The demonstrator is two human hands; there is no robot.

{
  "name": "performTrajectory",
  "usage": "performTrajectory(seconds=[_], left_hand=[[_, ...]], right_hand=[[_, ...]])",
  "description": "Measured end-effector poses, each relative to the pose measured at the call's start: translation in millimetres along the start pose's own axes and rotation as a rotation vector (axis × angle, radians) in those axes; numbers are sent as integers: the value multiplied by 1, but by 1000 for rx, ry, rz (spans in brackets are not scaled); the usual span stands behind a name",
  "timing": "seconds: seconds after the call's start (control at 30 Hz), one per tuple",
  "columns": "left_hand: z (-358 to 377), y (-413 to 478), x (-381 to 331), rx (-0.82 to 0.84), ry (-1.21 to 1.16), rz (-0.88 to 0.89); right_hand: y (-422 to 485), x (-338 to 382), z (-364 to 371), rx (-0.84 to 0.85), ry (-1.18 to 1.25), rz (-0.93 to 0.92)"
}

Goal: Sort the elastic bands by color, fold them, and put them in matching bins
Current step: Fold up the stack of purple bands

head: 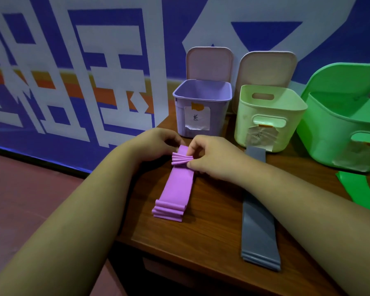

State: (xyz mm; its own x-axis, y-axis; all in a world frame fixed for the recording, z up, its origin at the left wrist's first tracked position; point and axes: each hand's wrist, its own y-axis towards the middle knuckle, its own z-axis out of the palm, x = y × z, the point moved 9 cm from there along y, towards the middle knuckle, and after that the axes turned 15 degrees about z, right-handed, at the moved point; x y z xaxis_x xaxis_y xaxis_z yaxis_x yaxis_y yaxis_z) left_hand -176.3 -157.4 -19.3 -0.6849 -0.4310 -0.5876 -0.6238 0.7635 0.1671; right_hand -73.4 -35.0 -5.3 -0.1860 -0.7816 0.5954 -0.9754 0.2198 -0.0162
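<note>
While pinched at the far end by left hand (158,142) and right hand (214,159), purple bands (177,184) on table (212,231), near purple bin (202,103). Risk, as judged: bunched layers springing apart if pinch loosens.

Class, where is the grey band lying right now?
In the head view, the grey band lies flat on the table, right of the purple bands, its far end before the pale green bin, under the right forearm.

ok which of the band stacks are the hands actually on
The purple stack: both hands, left and right, pinch its bunched far end. The grey stack and green band lie untouched.
</note>
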Motion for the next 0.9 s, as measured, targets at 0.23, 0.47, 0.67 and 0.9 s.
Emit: performTrajectory(seconds=[0.23, 0.47, 0.67, 0.9], left_hand=[[4, -11, -2, 3, -220, -69], [14, -12, -7, 113, -269, 2], [9, -12, -7, 21, -375, 19], [9, -12, -3, -20, -411, -40]], right_hand=[[-11, 10, 9, -26, -263, -204], [-10, 1, -6, -64, -143, -162], [14, -22, -7, -86, -62, 159], [32, -23, -10, 27, 124, 230]])
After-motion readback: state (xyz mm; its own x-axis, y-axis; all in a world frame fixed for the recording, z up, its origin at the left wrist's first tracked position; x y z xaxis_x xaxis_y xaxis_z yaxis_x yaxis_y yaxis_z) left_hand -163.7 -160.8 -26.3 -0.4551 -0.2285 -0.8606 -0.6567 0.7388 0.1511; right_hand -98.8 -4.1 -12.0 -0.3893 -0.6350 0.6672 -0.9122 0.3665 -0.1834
